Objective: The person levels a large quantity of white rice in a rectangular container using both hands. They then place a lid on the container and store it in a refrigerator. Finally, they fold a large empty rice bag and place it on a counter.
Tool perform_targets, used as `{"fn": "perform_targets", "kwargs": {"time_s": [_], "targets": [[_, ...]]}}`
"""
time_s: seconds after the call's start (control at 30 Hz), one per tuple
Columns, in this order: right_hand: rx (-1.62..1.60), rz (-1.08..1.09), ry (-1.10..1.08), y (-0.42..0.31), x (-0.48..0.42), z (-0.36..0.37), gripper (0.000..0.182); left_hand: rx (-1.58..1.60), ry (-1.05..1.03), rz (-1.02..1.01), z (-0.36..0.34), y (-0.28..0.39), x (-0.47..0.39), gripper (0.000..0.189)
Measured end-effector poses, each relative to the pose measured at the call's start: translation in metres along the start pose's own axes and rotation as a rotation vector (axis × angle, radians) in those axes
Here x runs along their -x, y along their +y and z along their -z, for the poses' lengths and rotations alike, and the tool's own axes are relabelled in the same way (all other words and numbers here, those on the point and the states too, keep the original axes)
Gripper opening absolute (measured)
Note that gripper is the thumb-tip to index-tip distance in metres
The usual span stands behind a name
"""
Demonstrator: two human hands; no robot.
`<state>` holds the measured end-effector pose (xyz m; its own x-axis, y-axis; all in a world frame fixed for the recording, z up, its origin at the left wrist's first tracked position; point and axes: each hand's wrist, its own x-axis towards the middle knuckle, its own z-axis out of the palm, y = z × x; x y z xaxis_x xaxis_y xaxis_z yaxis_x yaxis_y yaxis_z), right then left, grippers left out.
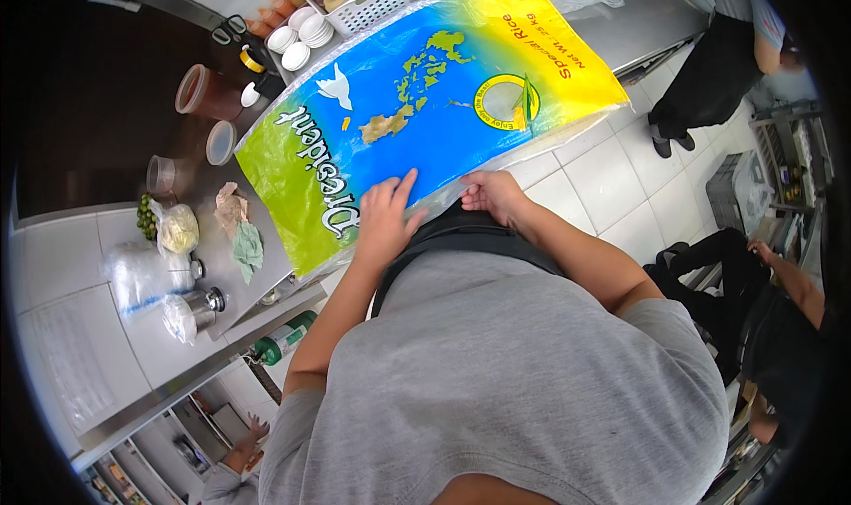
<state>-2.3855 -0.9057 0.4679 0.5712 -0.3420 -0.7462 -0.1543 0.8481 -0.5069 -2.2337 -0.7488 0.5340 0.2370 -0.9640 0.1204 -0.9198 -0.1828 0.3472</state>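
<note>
A large, flattened rice sack in blue, yellow and green, bearing printing, lies across the steel counter before me. Its near edge hangs over the counter's front at my waist, with a clear plastic margin along it. My left hand rests palm down on the sack's blue part near that edge, fingers spread. Just to its right, my right hand pinches the near edge between thumb and curled fingers. Whatever lies beneath the sack is hidden.
Behind the sack stand a white perforated basket of bottles and stacked white saucers. Left are a tub of reddish contents, crumpled cloths and a bagged metal container. Co-workers stand at right; another person's hand shows lower left.
</note>
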Motion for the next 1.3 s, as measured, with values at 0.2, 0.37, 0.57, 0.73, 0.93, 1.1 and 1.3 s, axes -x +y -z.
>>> {"fn": "perform_targets", "kwargs": {"time_s": [0.2, 0.37, 0.57, 0.73, 0.93, 1.1, 1.3], "targets": [[-0.069, 0.042, -0.203, -0.009, 0.008, -0.002, 0.01, 0.079, -0.171, -0.028, -0.015, -0.009, -0.014, 0.051], [-0.002, 0.124, -0.316, -0.016, 0.018, -0.005, 0.014, 0.003, 0.045, -0.185, 0.0, 0.023, -0.028, 0.056], [0.094, 0.245, -0.177, -0.03, 0.049, -0.003, 0.036, -0.02, -0.121, -0.151, -0.017, 0.015, -0.037, 0.064], [-0.307, 0.312, 0.093, -0.057, 0.026, 0.06, 0.041, -0.093, -0.261, -0.209, -0.022, 0.007, -0.038, 0.065], [-0.39, 0.399, 0.269, -0.084, 0.018, 0.096, 0.035, -0.041, -0.373, -0.063, 0.003, 0.015, -0.045, 0.073], [-0.166, 0.444, 0.398, -0.108, 0.046, 0.104, 0.03, -0.074, -0.346, 0.055, 0.005, 0.011, -0.037, 0.061], [0.924, 1.651, 0.969, -0.144, 0.108, 0.065, 0.063, -0.026, -0.251, 0.126, 0.022, 0.017, -0.053, 0.055]]}}
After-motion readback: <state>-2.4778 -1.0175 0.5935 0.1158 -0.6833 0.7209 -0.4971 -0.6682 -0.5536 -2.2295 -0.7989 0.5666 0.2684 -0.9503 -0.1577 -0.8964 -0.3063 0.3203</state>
